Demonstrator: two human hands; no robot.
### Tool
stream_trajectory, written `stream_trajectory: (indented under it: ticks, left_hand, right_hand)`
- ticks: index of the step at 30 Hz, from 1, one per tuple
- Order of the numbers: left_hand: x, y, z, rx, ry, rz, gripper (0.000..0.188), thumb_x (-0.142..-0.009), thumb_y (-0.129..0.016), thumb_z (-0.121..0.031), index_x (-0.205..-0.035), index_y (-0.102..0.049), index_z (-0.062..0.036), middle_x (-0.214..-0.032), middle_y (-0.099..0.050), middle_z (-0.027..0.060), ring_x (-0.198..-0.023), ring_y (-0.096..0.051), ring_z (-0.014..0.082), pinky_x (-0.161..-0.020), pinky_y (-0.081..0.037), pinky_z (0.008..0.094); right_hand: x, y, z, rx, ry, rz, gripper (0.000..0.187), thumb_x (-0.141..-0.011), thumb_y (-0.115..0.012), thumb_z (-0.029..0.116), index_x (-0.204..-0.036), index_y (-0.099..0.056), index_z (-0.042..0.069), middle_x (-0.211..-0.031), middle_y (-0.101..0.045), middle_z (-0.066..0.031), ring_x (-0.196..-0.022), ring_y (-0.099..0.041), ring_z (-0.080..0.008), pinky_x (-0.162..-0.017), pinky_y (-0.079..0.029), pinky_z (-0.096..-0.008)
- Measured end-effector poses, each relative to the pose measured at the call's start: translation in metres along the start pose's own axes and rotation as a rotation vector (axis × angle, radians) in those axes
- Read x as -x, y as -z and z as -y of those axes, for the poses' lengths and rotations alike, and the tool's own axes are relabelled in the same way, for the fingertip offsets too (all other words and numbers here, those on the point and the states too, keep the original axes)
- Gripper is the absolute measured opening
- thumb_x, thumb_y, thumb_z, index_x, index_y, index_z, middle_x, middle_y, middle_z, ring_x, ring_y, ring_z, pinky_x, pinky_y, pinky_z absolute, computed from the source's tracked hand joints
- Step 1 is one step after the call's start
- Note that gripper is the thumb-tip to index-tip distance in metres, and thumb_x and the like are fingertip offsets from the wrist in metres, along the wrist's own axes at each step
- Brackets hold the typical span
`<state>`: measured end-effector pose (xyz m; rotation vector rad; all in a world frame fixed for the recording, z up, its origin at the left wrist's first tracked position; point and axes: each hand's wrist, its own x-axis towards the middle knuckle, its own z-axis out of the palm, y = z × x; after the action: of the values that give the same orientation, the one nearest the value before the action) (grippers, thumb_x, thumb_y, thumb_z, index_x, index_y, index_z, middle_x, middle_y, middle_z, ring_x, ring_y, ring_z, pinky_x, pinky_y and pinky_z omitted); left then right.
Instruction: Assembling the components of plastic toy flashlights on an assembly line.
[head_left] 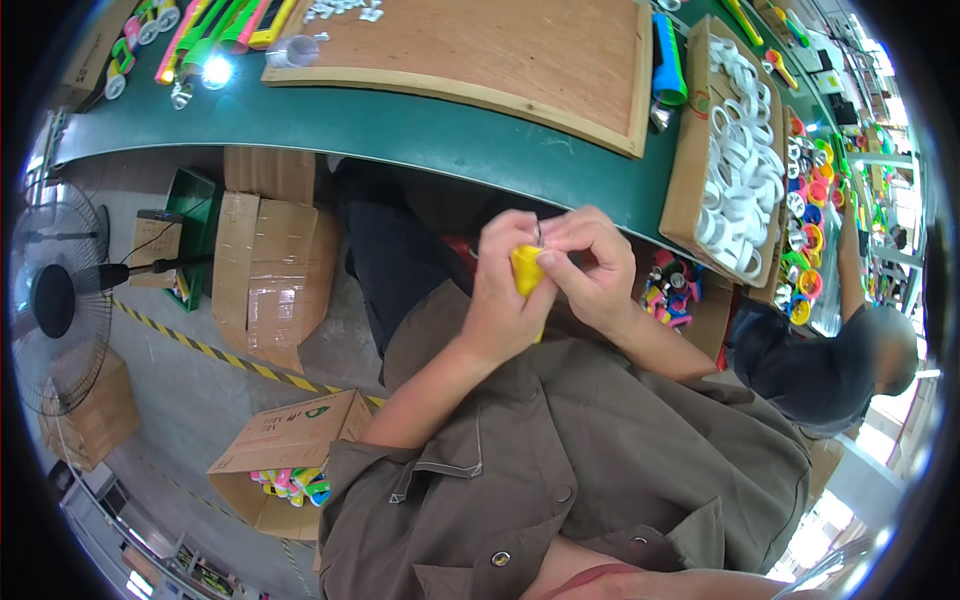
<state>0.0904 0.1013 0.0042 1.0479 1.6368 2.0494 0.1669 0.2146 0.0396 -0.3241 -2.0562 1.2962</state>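
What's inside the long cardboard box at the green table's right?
White rings, lots of them, piled up. They cover the bottom of the box, so I can't see underneath.

Pc [526, 272] in fingers [503, 235], tbl [420, 137] ahead, ring box [686, 165] R, fan [53, 300] L

- Top [640, 450]: brown-grey, loose, creased, buttoned front
- Sleeves [350, 490]: same cloth, wide, short; forearms [425, 395] bare below
- Flap [448, 462] on chest: pointed, pale stitching along edge
- Snap [501, 559]: round, silvery rim, dark centre
- Button [563, 494]: round, brownish, close to cloth colour
- Neckline strip [592, 578]: reddish, curved; collar or cord, can't tell
- Trousers [370, 230]: dark navy, plain
- Left hand [503, 285], right hand [597, 268]: both bare
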Motion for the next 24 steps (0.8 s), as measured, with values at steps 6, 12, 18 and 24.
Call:
stream_trajectory:
  ticks: [6,12,18,24]
  left_hand:
    - [0.046,0.006,0.019,0.041,0.323,0.140,0.057,-0.078,-0.076,-0.003,-0.126,-0.045,-0.0057,-0.128,-0.048,0.0207,-0.121,-0.050,0.0382,-0.103,-0.040,0.0444]
    - [0.037,0.006,0.011,0.005,0.120,0.163,0.079,-0.071,-0.075,0.002,-0.137,-0.032,-0.0095,-0.138,-0.035,0.0239,-0.129,-0.042,0.0367,-0.107,-0.036,0.0441]
    - [0.008,0.017,0.003,-0.064,-0.042,0.114,0.073,-0.067,-0.071,0.005,-0.132,-0.040,-0.0103,-0.131,-0.040,0.0225,-0.122,-0.047,0.0377,-0.101,-0.041,0.0441]
    - [-0.037,0.100,-0.033,-0.274,-0.218,-0.095,0.074,-0.063,-0.071,0.006,-0.128,-0.041,-0.0104,-0.128,-0.046,0.0251,-0.116,-0.052,0.0409,-0.096,-0.046,0.0446]
  right_hand:
    - [0.028,0.002,-0.013,0.092,-0.176,0.120,0.013,-0.079,-0.077,0.007,-0.081,-0.066,0.001,-0.082,-0.066,-0.0109,-0.075,-0.065,-0.0228,-0.067,-0.051,-0.0316]
    - [0.033,-0.001,-0.007,0.202,0.009,0.131,0.023,-0.077,-0.079,0.005,-0.095,-0.066,0.004,-0.101,-0.065,-0.0124,-0.092,-0.065,-0.0260,-0.079,-0.053,-0.0335]
    - [-0.003,-0.005,0.009,0.166,0.020,0.130,0.024,-0.074,-0.081,0.005,-0.094,-0.068,0.003,-0.097,-0.069,-0.0126,-0.087,-0.066,-0.0255,-0.076,-0.053,-0.0338]
    - [-0.111,-0.073,0.048,0.106,0.414,0.422,0.025,-0.072,-0.084,0.009,-0.088,-0.066,0.004,-0.092,-0.068,-0.0120,-0.086,-0.067,-0.0269,-0.075,-0.053,-0.0350]
